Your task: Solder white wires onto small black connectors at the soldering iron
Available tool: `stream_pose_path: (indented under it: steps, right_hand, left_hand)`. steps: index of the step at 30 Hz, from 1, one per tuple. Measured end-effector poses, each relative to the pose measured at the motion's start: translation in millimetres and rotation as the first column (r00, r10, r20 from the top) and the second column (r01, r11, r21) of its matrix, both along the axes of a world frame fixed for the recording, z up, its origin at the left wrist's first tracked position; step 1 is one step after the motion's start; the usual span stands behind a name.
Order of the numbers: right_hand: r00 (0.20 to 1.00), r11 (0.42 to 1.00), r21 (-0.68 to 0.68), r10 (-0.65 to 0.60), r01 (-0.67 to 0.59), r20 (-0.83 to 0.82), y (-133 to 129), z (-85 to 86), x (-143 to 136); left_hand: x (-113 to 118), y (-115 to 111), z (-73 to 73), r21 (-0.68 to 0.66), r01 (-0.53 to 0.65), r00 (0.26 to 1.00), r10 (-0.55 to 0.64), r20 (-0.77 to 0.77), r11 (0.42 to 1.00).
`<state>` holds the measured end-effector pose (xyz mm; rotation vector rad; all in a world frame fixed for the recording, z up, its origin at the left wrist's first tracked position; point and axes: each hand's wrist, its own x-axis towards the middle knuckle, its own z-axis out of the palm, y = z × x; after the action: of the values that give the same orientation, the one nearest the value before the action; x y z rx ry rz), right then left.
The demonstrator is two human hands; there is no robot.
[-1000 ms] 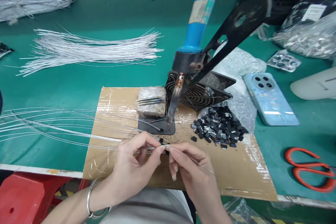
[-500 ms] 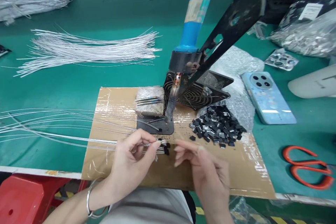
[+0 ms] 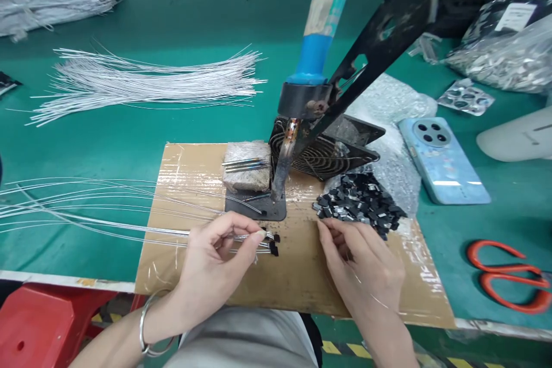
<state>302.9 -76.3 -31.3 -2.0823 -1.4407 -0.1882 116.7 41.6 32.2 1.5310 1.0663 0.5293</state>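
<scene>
Green tabletop (image 3: 194,126) fills the head view, with a cardboard sheet (image 3: 297,287) at six o'clock. Towards seven o'clock, the left hand (image 3: 219,264) has thumb and forefinger closed on thin white wires (image 3: 168,232), whose black-capped ends lie just beyond the fingertips. Between four and five o'clock, the right hand (image 3: 366,264) is loosely curled, thumb and forefinger nearly together at the near edge of a heap of small black pieces (image 3: 362,198); whether it has one cannot be told. A light, steady left pinch should keep the wires from fanning out; lifting a single piece by its edges seems best. Both wrists are better kept low, clear of the soldering iron (image 3: 313,40) slanting down from twelve o'clock.
</scene>
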Motion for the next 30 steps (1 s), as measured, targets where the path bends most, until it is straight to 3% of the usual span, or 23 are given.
stream_pose_path:
  steps: [5,8,11,13,17,21,25,30]
  right_hand:
    - [1.000,0.999,-0.034,-0.025,0.025,0.000,-0.7,0.8,0.7]
    - [0.981,0.997,-0.014,-0.081,0.080,-0.174,-1.6,4.8,-3.4]
    - [0.842,0.987,0.026,-0.124,0.162,-0.525,-0.7,14.2,-13.1]
    - [0.716,0.984,0.072,-0.068,0.164,-0.695,2.0,22.7,-21.7]
    - [0.483,0.978,0.164,0.081,0.132,-0.872,12.5,37.9,-39.9]
    - [0.236,0.971,0.125,0.075,0.204,-0.969,23.7,43.3,-55.4]
    - [0.145,0.976,0.127,0.103,0.175,-0.984,28.4,44.5,-63.3]
    - [0.114,0.971,0.076,0.051,0.227,-0.992,29.2,49.7,-66.9]
  left_hand:
    - [1.6,1.8,3.6,-0.007,0.012,1.000,-0.012,0.009,1.000]
    - [2.7,3.1,6.3,-0.017,0.003,1.000,-0.003,0.023,1.000]
    - [2.0,3.7,7.4,-0.014,-0.004,1.000,0.004,-0.006,1.000]
    - [0.7,3.7,7.2,-0.011,0.000,0.998,-0.001,-0.062,1.000]
    - [-1.0,3.7,8.8,-0.030,0.021,0.993,-0.024,-0.115,0.999]
    - [1.4,5.1,14.8,-0.077,0.068,0.995,-0.073,-0.067,0.995]
    - [4.5,7.4,20.2,-0.105,0.095,0.995,-0.098,-0.023,0.990]
    - [6.4,9.5,21.3,-0.114,0.096,0.995,-0.096,0.009,0.989]
